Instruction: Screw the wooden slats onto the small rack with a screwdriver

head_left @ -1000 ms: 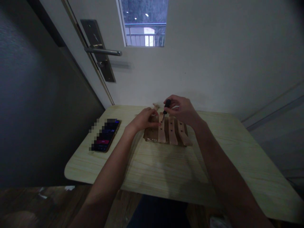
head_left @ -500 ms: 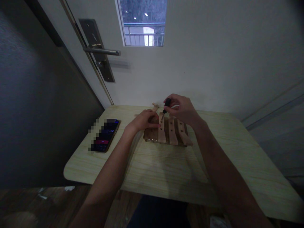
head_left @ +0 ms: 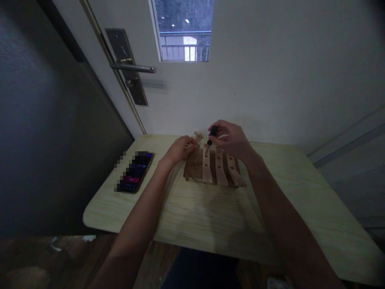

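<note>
A brown board [head_left: 194,170] lies on the light wooden table [head_left: 210,216] with three pale wooden slats [head_left: 219,172] across it, each with holes. My right hand [head_left: 233,140] is closed round a small black-handled screwdriver [head_left: 211,134], whose tip points down at the far end of the leftmost slat. My left hand [head_left: 179,150] rests at the board's far left corner, fingers curled near a small pale wooden piece [head_left: 197,136]; whether it holds anything I cannot make out.
A phone [head_left: 134,176] with a lit screen lies on the table's left side. Behind the table stands a white door with a metal lever handle [head_left: 132,68] and a small window [head_left: 184,30]. A dark wall is at left.
My left hand has drawn back from the leftmost slat to the board's far left corner. The right hand and screwdriver have barely moved.
</note>
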A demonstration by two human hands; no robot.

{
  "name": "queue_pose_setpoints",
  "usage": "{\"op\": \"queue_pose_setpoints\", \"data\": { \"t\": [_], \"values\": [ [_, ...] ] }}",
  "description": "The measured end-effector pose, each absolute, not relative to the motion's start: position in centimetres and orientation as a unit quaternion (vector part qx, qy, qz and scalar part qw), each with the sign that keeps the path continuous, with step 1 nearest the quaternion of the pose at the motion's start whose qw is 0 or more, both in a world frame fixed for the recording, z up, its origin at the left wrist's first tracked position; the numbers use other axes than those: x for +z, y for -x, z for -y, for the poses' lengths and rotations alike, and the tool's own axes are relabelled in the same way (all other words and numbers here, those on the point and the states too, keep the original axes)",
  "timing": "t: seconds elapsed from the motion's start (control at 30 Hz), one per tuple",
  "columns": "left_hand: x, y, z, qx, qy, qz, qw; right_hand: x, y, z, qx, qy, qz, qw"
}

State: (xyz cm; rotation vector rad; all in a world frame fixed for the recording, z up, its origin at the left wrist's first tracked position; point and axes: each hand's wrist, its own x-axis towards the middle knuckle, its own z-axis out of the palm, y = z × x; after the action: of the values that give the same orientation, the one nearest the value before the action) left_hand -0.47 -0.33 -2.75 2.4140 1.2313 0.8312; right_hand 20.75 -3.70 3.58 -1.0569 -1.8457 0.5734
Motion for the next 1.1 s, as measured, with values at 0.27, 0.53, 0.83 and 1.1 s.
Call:
{"op": "queue_pose_setpoints", "data": {
  "t": [0.27,0.53,0.83,1.1],
  "values": [
    [-2.6,-1.7,-1.9,0.21,-0.821,-0.524,0.089,3.1,-20.0,3.5,0.27,0.423,0.704,0.503],
    [-2.4,-5.1,-4.3,0.123,-0.818,-0.558,0.065,2.9,-20.4,3.0,0.271,0.401,0.722,0.494],
    [-3.8,-5.7,-5.5,0.117,-0.824,-0.551,0.059,3.1,-20.7,3.0,0.268,0.41,0.718,0.495],
    [-2.2,-4.8,-4.2,0.18,-0.814,-0.55,0.053,3.9,-21.2,3.4,0.275,0.414,0.701,0.511]
  ]
}}
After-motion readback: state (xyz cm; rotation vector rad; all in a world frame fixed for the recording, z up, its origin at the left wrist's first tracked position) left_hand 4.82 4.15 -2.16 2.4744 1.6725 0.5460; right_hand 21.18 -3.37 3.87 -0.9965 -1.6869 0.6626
